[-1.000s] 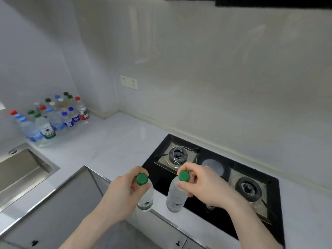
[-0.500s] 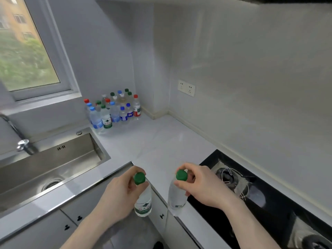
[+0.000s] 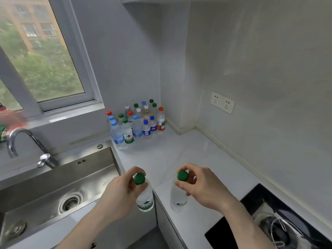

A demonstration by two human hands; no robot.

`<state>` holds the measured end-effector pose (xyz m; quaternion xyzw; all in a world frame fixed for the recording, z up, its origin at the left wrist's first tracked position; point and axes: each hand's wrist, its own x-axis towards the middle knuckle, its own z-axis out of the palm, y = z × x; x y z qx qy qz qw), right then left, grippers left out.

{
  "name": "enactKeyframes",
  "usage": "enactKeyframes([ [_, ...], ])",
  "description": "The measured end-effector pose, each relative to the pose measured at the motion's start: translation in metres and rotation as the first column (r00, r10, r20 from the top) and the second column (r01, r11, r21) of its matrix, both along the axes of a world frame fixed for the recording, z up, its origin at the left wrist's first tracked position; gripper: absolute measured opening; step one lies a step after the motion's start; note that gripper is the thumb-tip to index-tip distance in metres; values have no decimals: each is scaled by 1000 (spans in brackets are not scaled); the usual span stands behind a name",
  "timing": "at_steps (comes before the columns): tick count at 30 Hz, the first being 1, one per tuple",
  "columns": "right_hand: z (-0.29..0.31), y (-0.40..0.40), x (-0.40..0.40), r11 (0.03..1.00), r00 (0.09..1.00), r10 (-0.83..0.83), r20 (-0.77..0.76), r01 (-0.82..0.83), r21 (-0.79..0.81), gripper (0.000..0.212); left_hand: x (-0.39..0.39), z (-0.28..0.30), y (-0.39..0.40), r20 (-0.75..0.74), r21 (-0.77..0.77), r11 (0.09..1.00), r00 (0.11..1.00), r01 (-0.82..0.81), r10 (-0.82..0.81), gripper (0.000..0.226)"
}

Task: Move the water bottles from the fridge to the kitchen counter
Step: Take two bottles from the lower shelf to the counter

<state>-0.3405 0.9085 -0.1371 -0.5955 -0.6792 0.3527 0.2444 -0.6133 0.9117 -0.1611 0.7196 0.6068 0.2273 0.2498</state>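
Each grip pinches a green-capped bottle's neck: left hand (image 3: 120, 193), right hand (image 3: 201, 186), bottle cluster (image 3: 136, 123) beyond.

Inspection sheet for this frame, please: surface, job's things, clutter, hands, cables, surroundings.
Surface: pale counter, running from the corner to the front edge.
Job's things: two green-capped bottles, the left bottle and the right bottle, both carried; bottle cluster standing in the corner with red, blue, green and white caps.
Clutter: nothing seen on the counter besides the bottles.
Hands: left hand grips its bottle by the neck; right hand pinches its bottle near the cap.
Cables: nothing seen.
Surroundings: steel sink, faucet, window, wall socket, black hob.
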Motion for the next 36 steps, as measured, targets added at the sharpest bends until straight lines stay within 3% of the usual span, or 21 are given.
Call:
enactKeyframes([
  [13,-10,134,-24,999,998,46,36,-46,7,14,-42,-5,126,-34,-25,992,992,-122,121,13],
  [36,-88,307,-109,991,990,-15,137,33,-127,17,-120,-96,344,-187,-270,961,982,-63,12,16],
])
